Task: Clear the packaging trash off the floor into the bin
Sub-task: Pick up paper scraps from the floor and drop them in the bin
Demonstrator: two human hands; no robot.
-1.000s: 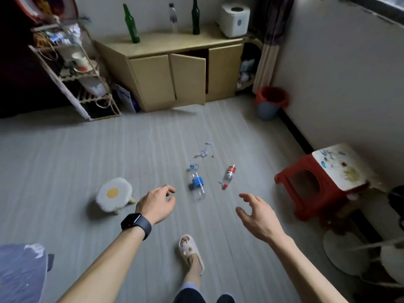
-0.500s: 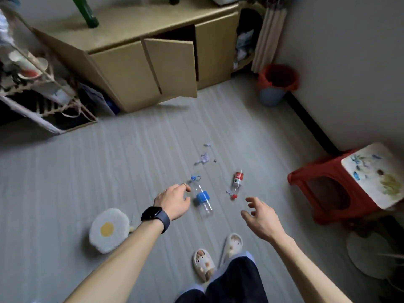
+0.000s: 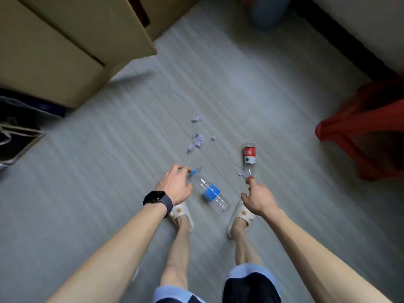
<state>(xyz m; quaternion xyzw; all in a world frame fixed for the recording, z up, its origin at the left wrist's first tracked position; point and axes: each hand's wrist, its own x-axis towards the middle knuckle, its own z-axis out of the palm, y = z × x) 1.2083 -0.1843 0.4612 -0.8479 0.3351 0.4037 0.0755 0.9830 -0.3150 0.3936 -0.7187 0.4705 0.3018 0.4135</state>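
A clear bottle with a blue label (image 3: 211, 193) lies on the grey floor between my feet. My left hand (image 3: 175, 184), with a dark watch on its wrist, curls its fingers over that bottle's blue-capped neck. To the right lies a smaller bottle with a red label (image 3: 249, 155), its red cap towards me. My right hand (image 3: 258, 200) touches that cap with a straight forefinger, the thumb held apart. Pale paper scraps (image 3: 197, 141) lie just beyond both bottles. The blue bin with a red liner (image 3: 269, 12) shows blurred at the top edge.
A beige cabinet with an open door (image 3: 91, 38) fills the upper left. A red stool (image 3: 363, 132) stands at the right, near the wall and its dark skirting. My slippered feet (image 3: 181, 215) flank the blue-label bottle.
I have bent down closer to the floor. My left hand moved onto the blue-label bottle's neck, and my right hand reached forward to the red cap.
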